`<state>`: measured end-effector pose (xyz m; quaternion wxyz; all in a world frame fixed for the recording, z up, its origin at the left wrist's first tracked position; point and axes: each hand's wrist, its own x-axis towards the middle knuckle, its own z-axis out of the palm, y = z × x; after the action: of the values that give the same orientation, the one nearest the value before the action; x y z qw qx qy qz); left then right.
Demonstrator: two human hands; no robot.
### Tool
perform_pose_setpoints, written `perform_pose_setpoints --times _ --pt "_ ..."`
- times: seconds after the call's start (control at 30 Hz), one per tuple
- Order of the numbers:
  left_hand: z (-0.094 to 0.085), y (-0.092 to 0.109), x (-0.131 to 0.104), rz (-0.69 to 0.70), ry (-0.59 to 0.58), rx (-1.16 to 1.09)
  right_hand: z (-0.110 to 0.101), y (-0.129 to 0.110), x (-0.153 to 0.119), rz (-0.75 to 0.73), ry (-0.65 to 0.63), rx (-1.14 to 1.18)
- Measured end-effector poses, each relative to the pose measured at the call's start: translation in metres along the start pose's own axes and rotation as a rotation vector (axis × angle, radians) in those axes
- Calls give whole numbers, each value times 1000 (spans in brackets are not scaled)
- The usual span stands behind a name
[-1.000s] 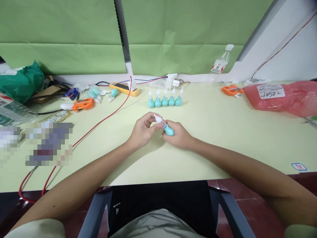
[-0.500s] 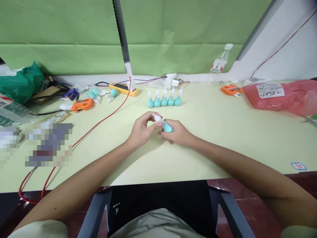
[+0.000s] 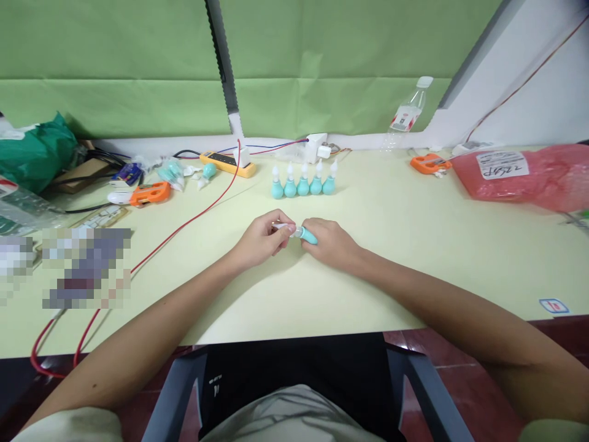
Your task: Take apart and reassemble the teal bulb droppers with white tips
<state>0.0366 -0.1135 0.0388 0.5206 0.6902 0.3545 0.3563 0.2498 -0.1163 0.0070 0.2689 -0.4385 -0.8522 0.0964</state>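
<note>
Over the middle of the pale table, my left hand pinches the white tip at the left end of a small bulb-shaped piece. My right hand wraps round its teal bulb, which partly shows between the fingers. A clear section lies between tip and bulb. Behind my hands, several teal bulbs with white tips stand upright in a row, side by side.
Along the back are a yellow power strip, a white adapter and a clear bottle. Orange-handled tools lie left and right. A red bag sits right; a red cable crosses the left.
My left hand has shifted its pinch along the white tip, and the piece now lies more level. My right fingers have closed further over the teal bulb. The whole view has shifted slightly.
</note>
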Motion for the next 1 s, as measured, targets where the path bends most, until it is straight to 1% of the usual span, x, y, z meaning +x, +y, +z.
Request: perform_pose_setpoints --times 0.1,0.23,0.33,0.43,0.53,0.63,0.77,0.9,1.0 --pt "1 -4 0 57 -10 48 -1 -1 1 4 -26 -11" --pt "-1 -7 -1 142 -25 164 -5 -4 1 23 -59 104" --pt "-3 -6 -2 180 -37 244 -7 -5 1 41 -79 167" --pt "-5 -4 -3 194 -78 319 -10 -5 0 44 -120 199" --pt "-7 -2 -4 218 -130 389 -15 -6 1 49 -191 231" --pt "-8 -1 -5 258 -167 452 -19 -7 1 107 -257 323" --pt "-7 0 -6 332 -169 532 -22 -8 2 179 -292 471" --pt "-6 2 -7 369 -177 550 -26 -8 3 225 -392 628" --pt "-5 3 -7 324 -176 470 -29 -6 4 300 -558 826"
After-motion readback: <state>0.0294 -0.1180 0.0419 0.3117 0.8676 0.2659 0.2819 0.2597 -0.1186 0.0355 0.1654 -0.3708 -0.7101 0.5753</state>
